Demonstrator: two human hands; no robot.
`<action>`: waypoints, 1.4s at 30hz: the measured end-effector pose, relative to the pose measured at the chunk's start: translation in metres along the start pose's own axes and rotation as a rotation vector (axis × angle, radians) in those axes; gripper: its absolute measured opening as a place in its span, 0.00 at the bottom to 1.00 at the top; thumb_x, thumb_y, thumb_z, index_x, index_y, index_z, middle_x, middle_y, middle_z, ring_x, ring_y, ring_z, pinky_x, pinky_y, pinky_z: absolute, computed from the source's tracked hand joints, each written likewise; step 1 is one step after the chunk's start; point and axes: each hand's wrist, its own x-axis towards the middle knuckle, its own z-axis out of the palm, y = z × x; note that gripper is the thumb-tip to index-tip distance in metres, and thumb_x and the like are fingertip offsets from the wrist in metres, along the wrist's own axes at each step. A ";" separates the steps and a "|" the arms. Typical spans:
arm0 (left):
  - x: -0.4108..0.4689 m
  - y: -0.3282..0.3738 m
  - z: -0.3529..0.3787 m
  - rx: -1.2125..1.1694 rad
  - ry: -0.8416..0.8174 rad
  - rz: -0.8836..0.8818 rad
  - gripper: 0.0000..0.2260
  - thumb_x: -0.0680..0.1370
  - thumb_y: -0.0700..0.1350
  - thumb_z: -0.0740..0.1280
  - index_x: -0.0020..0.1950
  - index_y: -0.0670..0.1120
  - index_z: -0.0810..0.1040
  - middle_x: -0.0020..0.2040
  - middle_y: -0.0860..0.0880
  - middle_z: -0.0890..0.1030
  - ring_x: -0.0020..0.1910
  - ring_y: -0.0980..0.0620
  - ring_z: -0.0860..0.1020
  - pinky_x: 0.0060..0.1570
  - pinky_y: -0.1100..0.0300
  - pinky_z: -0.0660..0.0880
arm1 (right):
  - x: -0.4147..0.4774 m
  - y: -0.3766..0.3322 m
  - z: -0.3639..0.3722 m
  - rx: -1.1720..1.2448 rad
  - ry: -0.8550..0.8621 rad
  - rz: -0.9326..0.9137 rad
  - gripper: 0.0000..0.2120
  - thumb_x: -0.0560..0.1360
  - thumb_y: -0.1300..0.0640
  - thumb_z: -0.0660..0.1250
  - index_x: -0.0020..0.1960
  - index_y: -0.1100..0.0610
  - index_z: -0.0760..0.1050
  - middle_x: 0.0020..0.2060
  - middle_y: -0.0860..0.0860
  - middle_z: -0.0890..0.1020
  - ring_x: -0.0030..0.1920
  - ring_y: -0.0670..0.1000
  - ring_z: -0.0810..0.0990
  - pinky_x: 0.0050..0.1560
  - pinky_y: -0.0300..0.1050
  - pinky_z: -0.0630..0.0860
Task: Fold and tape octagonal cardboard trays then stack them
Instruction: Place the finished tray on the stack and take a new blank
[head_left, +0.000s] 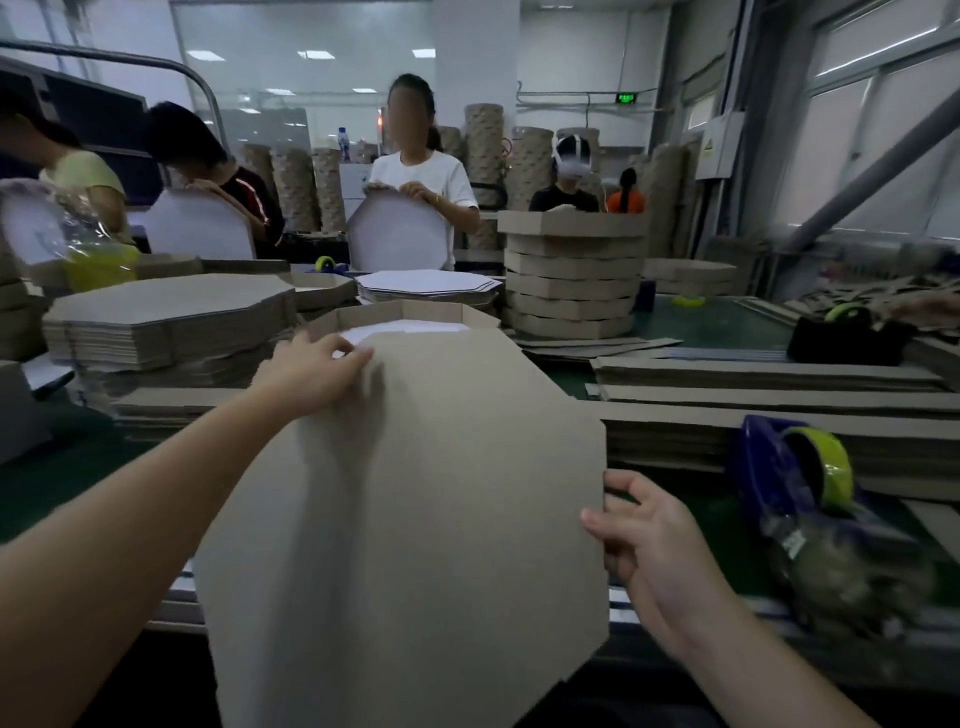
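Filling the lower centre of the frame, the flat cardboard sheet (415, 519) is standing tilted between the left hand (317, 374), gripping its upper-left edge with curled fingers, and the right hand (644, 535), pinching its right edge, likely bracing it for folding.

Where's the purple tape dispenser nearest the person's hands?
Head view, right side: the purple tape dispenser sits just beyond and to the right of the right hand, by the stacked cardboard strips.
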 end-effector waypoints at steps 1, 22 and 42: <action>-0.002 -0.004 0.004 -0.125 -0.043 -0.013 0.22 0.79 0.63 0.57 0.66 0.53 0.73 0.66 0.42 0.73 0.60 0.42 0.72 0.58 0.50 0.67 | -0.003 0.001 -0.004 -0.007 0.011 0.005 0.13 0.74 0.74 0.61 0.55 0.63 0.73 0.43 0.59 0.86 0.36 0.53 0.84 0.31 0.43 0.79; -0.123 0.098 0.061 -0.212 0.016 0.645 0.10 0.78 0.52 0.64 0.58 0.55 0.80 0.52 0.58 0.80 0.52 0.55 0.76 0.55 0.57 0.72 | 0.038 -0.021 -0.007 -1.125 -0.057 -0.297 0.09 0.75 0.54 0.69 0.51 0.43 0.75 0.45 0.42 0.81 0.45 0.42 0.80 0.49 0.47 0.80; 0.050 -0.010 0.083 0.399 -0.227 0.416 0.23 0.80 0.56 0.61 0.74 0.55 0.65 0.72 0.53 0.67 0.69 0.50 0.67 0.68 0.52 0.66 | 0.073 -0.058 -0.028 -1.025 -0.239 -0.165 0.26 0.64 0.29 0.55 0.42 0.47 0.80 0.39 0.39 0.83 0.40 0.39 0.81 0.41 0.35 0.73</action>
